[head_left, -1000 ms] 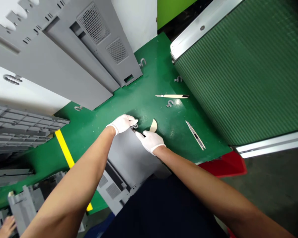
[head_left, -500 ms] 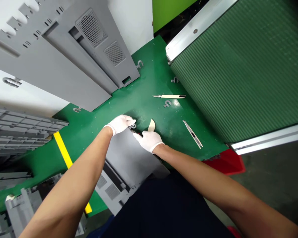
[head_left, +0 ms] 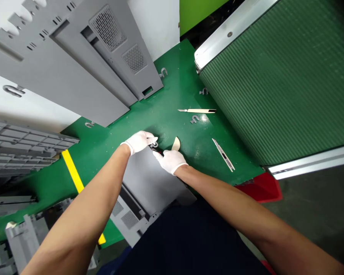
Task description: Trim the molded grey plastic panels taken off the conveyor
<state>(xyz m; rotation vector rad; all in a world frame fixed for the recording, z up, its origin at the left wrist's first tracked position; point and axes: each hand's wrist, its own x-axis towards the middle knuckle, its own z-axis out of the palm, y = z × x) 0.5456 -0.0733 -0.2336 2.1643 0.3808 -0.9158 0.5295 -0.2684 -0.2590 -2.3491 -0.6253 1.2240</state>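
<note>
My left hand (head_left: 140,142), in a white glove, pinches a small grey hook-shaped plastic piece (head_left: 154,144) at the far edge of a grey plastic panel (head_left: 149,175). Close beside it, my gloved right hand (head_left: 172,161) is closed around small pliers. Their dark jaws reach toward the hook piece, and one cream-coloured handle (head_left: 176,144) sticks out past the fingers. My hand hides the rest of the tool. The panel lies in front of my body, with its vented end at the lower left.
A cream-handled craft knife (head_left: 201,110) and a cutter knife (head_left: 223,155) lie on the green table (head_left: 172,103), among loose grey hook pieces (head_left: 194,119). A larger grey panel (head_left: 83,72) is at the upper left. A ribbed green conveyor (head_left: 281,84) stands right, near a red bin (head_left: 265,188).
The view has shifted slightly. Both hands stay at the panel's edge with nearly the same grip; the right hand and pliers have turned slightly.
</note>
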